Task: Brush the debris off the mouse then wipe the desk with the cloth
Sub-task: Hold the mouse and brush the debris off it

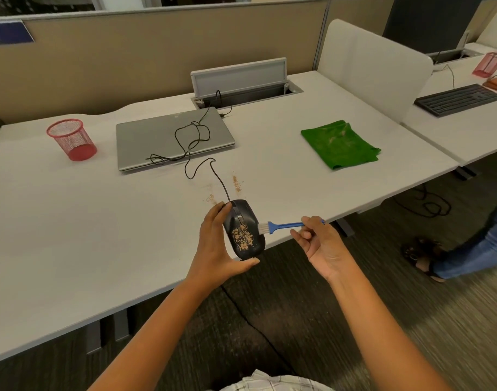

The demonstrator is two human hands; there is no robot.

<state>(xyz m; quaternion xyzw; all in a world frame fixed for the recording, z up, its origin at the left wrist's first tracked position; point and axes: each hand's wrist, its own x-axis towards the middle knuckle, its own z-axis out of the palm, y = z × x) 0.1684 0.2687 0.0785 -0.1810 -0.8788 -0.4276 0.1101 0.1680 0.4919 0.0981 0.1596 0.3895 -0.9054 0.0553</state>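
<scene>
At the far left of the desk [72, 227] a red mesh pen cup [71, 139] lies tipped back, its open mouth facing up and away. To its right a closed grey laptop [162, 139] sits flat, with the black cable [193, 142] of the mouse looping across its lid and running back toward the open cable hatch [241, 80] behind it.

Nearer the front edge, the left hand [216, 246] holds the black mouse [243, 230] lifted above the desk, fingers curled round its far end and thumb under its near end. Tan debris [243, 235] is scattered over the mouse's back (a few more specks lie on the desk just beyond it, beside the cable).

The white bristles of a small blue brush [281, 225] touch the right side of the mouse. The right hand [320, 244] pinches the brush's handle between thumb and fingertips, palm turned up, out past the desk's edge.

Further right and well apart from the mouse, the folded green cloth [340, 143] lies flat on the desk with some tan specks on it. Beyond a white divider [371, 66], the neighbouring desk carries a dark keyboard [457, 99] and another red mesh cup [489, 64], and another person's jeans-clad leg and sandalled foot [422, 258] stand on the carpet at the right
</scene>
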